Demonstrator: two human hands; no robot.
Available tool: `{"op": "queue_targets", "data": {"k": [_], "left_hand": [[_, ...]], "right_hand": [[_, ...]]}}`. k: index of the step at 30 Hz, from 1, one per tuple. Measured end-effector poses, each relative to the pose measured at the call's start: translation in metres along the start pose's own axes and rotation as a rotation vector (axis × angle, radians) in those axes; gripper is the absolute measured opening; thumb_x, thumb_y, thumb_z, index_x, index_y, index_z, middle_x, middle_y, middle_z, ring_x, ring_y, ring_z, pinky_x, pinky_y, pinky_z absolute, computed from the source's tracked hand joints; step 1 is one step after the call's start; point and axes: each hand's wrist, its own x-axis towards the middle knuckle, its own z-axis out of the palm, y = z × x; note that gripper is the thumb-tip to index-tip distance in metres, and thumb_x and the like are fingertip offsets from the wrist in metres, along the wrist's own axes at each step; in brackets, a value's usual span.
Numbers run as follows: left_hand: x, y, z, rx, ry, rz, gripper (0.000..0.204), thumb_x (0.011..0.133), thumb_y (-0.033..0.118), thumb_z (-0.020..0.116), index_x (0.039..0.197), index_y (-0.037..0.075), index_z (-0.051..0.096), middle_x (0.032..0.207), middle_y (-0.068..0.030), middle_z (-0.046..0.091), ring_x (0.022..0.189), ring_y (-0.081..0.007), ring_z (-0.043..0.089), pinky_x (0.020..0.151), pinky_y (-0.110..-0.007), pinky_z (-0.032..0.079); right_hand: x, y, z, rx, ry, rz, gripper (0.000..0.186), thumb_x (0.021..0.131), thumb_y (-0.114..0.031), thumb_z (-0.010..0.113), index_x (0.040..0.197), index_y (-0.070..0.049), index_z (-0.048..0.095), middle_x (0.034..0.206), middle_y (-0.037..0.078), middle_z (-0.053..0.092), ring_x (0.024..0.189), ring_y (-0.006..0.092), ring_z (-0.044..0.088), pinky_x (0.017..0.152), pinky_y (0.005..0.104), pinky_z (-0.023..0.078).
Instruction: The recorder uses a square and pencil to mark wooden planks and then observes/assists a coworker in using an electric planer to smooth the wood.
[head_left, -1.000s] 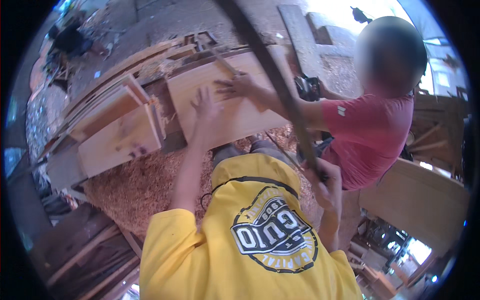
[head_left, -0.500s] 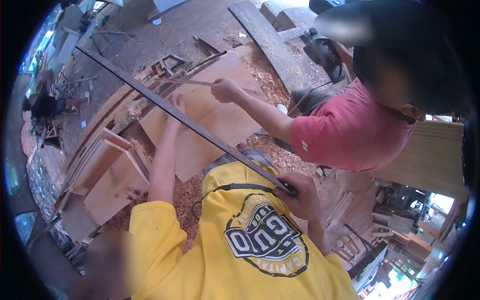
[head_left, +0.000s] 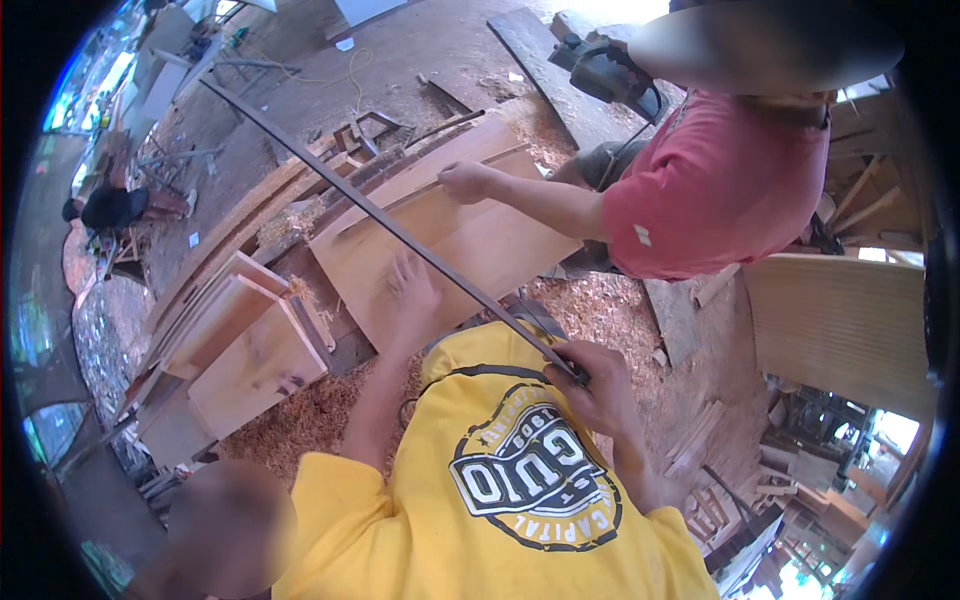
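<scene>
In my right hand, fingers closed round its near end, is a long, thin, dark straight bar. It slants away to the far left, passing above a light-brown wooden panel. My left hand lies on the panel with its fingers spread, just left of the bar. Across from me a co-worker in a pink shirt has one closed hand at the panel's far side, by a thin wooden strip. A dark power tool is beside that person's body.
To the left, several wooden boards are stacked by a long curved timber. Wood shavings cover the ground around us. Another wide panel stands at right. A distant person is at far left.
My left hand has moved right and nearer across the panel. The bar has swung slightly, still in my right hand. The co-worker's power tool has shifted left, and the thin strip lies lower against the panel.
</scene>
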Motion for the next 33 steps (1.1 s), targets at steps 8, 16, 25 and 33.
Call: {"op": "queue_targets", "data": {"k": [8, 16, 25, 33], "left_hand": [[-0.035, 0.077, -0.024, -0.004, -0.184, -0.217, 0.11, 0.071, 0.028, 0.081, 0.154, -0.001, 0.017, 0.163, -0.0208, 0.002, 0.148, -0.0492, -0.002, 0.101, -0.079, 0.028], [-0.019, 0.089, -0.019, 0.097, -0.176, -0.31, 0.107, 0.072, 0.04, 0.073, 0.148, -0.014, 0.021, 0.156, -0.0369, 0.01, 0.142, -0.0617, 0.007, 0.103, -0.08, 0.019], [-0.013, 0.096, 0.002, 0.127, -0.152, -0.316, 0.094, 0.075, 0.031, 0.066, 0.141, -0.022, 0.024, 0.15, -0.0431, 0.014, 0.135, -0.0694, 0.009, 0.107, -0.079, 0.01], [-0.02, 0.076, 0.045, 0.091, 0.149, -0.399, 0.079, 0.083, 0.023, 0.056, 0.139, -0.023, 0.025, 0.148, -0.0442, 0.018, 0.139, -0.0638, 0.011, 0.111, -0.074, 0.011]], "right_hand": [[0.017, 0.006, 0.011, -0.012, -0.092, -0.07, 0.023, 0.083, -0.016, 0.073, 0.099, 0.0, 0.069, 0.083, 0.018, 0.068, 0.075, 0.0359, 0.066, 0.067, 0.0412, 0.051], [0.029, 0.001, 0.014, -0.061, -0.269, -0.131, 0.027, 0.083, -0.019, 0.075, 0.102, -0.001, 0.069, 0.086, 0.017, 0.069, 0.077, 0.035, 0.067, 0.069, 0.0405, 0.052], [0.035, 0.01, 0.006, -0.129, -0.32, -0.169, 0.029, 0.082, -0.021, 0.075, 0.102, 0.0, 0.07, 0.089, 0.017, 0.069, 0.082, 0.0362, 0.068, 0.073, 0.042, 0.054], [0.043, 0.008, 0.006, -0.158, -0.347, -0.222, 0.03, 0.083, -0.022, 0.074, 0.103, 0.0, 0.07, 0.091, 0.018, 0.07, 0.083, 0.0368, 0.068, 0.074, 0.0419, 0.055]]}}
